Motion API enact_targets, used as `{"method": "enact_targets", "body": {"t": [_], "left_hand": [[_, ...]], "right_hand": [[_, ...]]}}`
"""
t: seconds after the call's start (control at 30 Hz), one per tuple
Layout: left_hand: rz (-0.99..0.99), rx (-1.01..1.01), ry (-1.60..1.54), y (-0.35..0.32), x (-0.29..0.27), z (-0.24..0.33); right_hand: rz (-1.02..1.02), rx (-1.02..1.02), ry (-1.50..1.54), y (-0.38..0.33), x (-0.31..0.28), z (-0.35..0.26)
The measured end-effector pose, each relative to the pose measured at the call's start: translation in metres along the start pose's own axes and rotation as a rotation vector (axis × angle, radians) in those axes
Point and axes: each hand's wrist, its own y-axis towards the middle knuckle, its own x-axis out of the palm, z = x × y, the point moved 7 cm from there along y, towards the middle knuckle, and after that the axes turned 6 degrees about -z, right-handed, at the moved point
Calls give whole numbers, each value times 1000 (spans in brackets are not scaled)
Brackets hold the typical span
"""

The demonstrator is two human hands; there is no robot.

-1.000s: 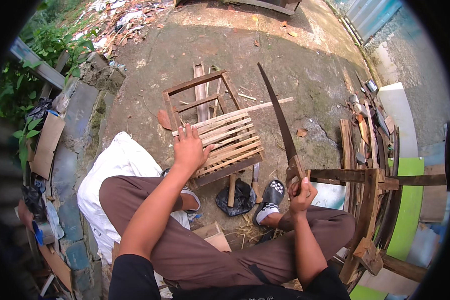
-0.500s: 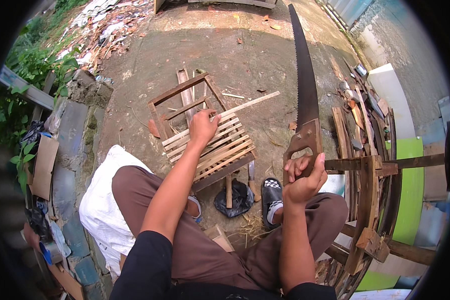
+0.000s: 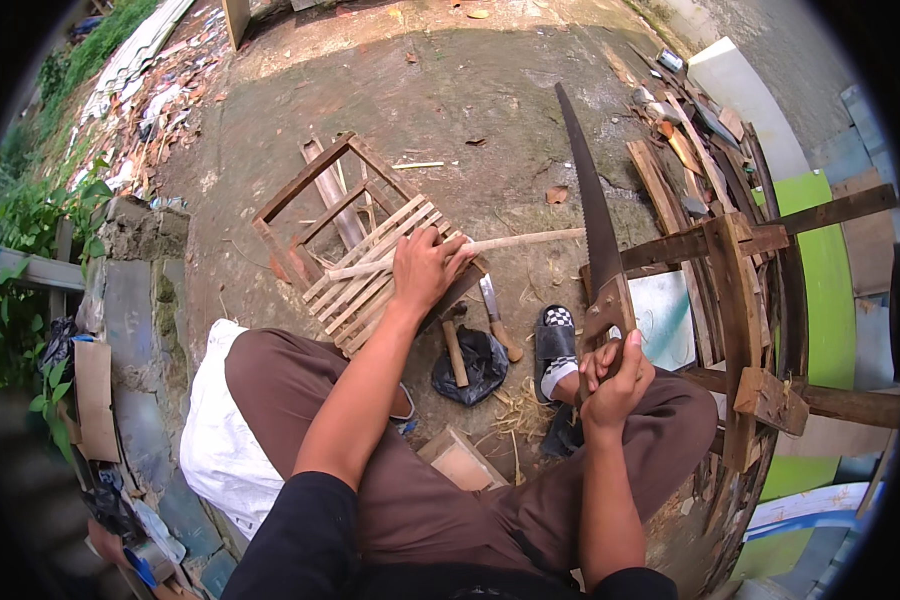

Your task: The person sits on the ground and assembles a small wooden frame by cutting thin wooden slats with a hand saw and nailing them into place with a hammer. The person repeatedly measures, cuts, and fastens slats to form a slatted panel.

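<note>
My right hand (image 3: 615, 382) is closed round the wooden handle of a hand saw (image 3: 598, 215), its dark toothed blade pointing up and away. My left hand (image 3: 428, 268) is closed over a thin wooden strip (image 3: 525, 240), which lies across a slatted wooden frame (image 3: 305, 178). The strip's right end sticks out past the frame towards the saw blade. Several pale slats (image 3: 362, 318) fill the near part of the frame; its far part is bare rails. My left palm and the underside of the grip are hidden.
A hammer (image 3: 456, 355) lies on a black plastic bag (image 3: 480, 372), beside a knife (image 3: 500, 325) with a wooden handle. A small wooden box (image 3: 460, 458) sits between my legs. On the right are a timber stand (image 3: 738, 340) and scrap planks (image 3: 660, 200); a white sack (image 3: 215, 455) lies left.
The strip has swung so its right end points more sideways and nearer me. My left hand has shifted right along the frame with it. The saw has come lower, its blade tilted further left.
</note>
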Motion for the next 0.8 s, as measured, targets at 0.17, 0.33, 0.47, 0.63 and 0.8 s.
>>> {"method": "enact_targets", "body": {"t": [0.17,0.33,0.47,0.63,0.8], "left_hand": [[63,56,78,-13,9,17],[-36,32,135,-14,17,15],[-68,139,195,-17,21,18],[-25,99,124,-14,18,17],[-4,30,171,-13,15,16]], "right_hand": [[-4,23,-9,-55,-32,47],[-26,144,-34,-78,-41,96],[-59,155,-52,-74,-38,115],[-69,177,-98,-67,-38,121],[-103,182,-138,-68,-35,128]]}}
